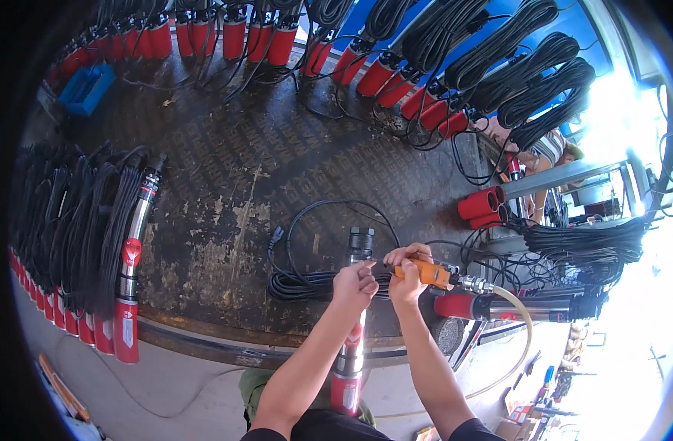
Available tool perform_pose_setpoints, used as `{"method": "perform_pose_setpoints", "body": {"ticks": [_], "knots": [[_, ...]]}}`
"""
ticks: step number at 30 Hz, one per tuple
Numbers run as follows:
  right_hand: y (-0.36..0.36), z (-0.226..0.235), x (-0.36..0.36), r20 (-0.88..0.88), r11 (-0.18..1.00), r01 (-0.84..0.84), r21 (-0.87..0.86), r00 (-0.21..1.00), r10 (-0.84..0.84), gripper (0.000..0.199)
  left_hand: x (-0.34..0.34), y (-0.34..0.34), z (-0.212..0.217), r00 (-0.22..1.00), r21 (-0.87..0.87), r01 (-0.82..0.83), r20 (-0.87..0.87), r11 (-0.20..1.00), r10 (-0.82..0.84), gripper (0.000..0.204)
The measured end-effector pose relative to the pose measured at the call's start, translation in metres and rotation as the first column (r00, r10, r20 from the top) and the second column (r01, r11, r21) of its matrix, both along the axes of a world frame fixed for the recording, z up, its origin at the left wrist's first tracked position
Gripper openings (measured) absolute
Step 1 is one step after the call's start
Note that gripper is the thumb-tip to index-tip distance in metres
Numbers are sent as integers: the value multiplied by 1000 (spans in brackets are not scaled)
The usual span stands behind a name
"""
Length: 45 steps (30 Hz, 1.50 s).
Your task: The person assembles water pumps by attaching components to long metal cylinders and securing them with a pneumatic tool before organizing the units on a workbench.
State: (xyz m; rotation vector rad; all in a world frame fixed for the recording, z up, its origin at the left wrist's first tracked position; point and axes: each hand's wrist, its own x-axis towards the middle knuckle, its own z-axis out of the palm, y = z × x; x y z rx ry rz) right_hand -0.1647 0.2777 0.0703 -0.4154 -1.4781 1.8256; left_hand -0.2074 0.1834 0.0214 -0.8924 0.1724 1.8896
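Note:
A long submersible pump (351,361), steel with a red lower end and a black fitting on top, lies across the bench edge toward me. My left hand (355,284) is closed over its upper part, just below the black fitting; whether the fingertips also pinch something small cannot be made out. An orange air screwdriver (433,275) is in my right hand (406,275), its tip pointing left toward the pump's neck. A pale air hose (526,323) runs from the tool's metal coupling. Beside the pump, a coiled black cable (296,287) with a plug rests on the bench, partly behind my hands.
Red-ended pumps (234,38) with cable bundles line the worn bench (204,242) at the back; more stand at left (126,331). A blue bin (87,90) is far left. Red tubes (480,206) and another pump (513,307) lie right. Another person (549,147) works beyond.

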Motion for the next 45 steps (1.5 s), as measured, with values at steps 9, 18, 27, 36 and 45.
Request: {"method": "perform_pose_setpoints", "body": {"ticks": [9,18,27,36,45], "knots": [[0,-6,-11,26,994,93,-55,995,-92,14,15,-35,14,926,-242,-212,-361,947,115,21],[0,-12,-18,55,988,139,-66,989,-136,14,11,-35,-9,900,-388,-238,-432,890,52,16],[8,-7,-18,14,964,232,-132,972,-233,22,18,-20,-20,928,-293,-81,-370,953,-35,21],[-12,35,31,-107,938,138,-319,978,-180,23,27,-16,0,917,10,37,-397,999,-29,18],[-5,24,35,-143,985,118,-123,980,-136,24,33,19,9,990,-107,22,-135,994,-36,20]]}}
